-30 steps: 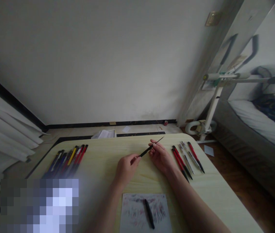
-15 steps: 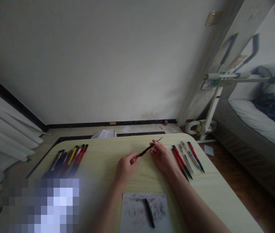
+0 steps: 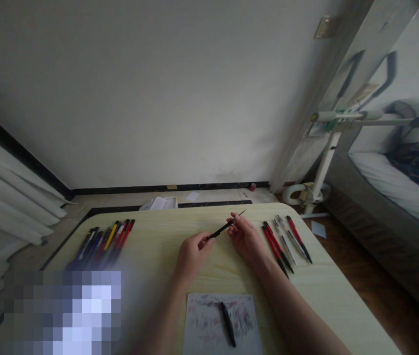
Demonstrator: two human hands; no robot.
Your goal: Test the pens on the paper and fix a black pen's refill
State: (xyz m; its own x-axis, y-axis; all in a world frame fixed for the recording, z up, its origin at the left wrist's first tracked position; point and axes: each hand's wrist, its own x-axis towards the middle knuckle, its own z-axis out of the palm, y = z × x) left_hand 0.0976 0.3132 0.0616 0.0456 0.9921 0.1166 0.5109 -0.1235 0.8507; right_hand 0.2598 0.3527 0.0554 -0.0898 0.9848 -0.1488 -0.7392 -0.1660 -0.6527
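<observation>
Head view: I see the left hand (image 3: 193, 252) pinching the near end of a black pen (image 3: 221, 230) over the table (image 3: 154, 236); the right hand (image 3: 245, 237) grips near its thin tip. I judge the work midway: a black barrel (image 3: 228, 324) lies apart on the scribbled paper (image 3: 198, 340) (left pen cluster (image 3: 111, 236) or right pen row (image 3: 276, 243) finished? I can't tell).

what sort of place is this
Most likely a room in a home, perhaps a bedroom: what looks like a bed on the right, white curtains on the left, and what seems a white exercise frame beside the bed.
</observation>
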